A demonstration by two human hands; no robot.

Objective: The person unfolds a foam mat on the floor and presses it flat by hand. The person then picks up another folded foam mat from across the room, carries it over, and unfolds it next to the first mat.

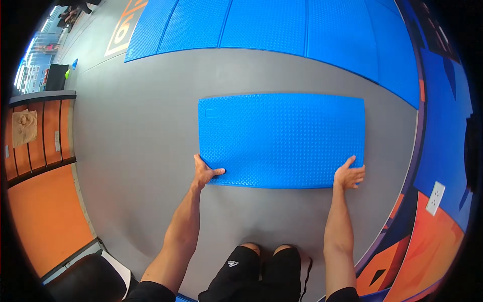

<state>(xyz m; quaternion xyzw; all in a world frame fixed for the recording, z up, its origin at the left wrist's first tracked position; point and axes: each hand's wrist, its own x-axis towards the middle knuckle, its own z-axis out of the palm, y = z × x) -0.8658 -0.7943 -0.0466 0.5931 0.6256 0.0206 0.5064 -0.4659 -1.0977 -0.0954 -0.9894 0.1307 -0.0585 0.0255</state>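
Observation:
A blue textured mat (282, 138), rectangular and wide, is in front of me over the grey floor. My left hand (205, 172) is at its near left corner, with the thumb on top and the fingers at the left edge. At the near right corner my right hand (348, 173) has its thumb on the upper surface and its fingers spread over the right edge. Both hands grip the mat. Whether the mat rests on the floor or is slightly raised cannot be told.
Several blue mats (261, 25) lie joined on the grey floor (136, 121) at the far side. An orange panelled unit (48, 201) stands left, a black seat (88, 279) lower left. A painted wall (437, 136) with a white socket (435, 198) runs along the right.

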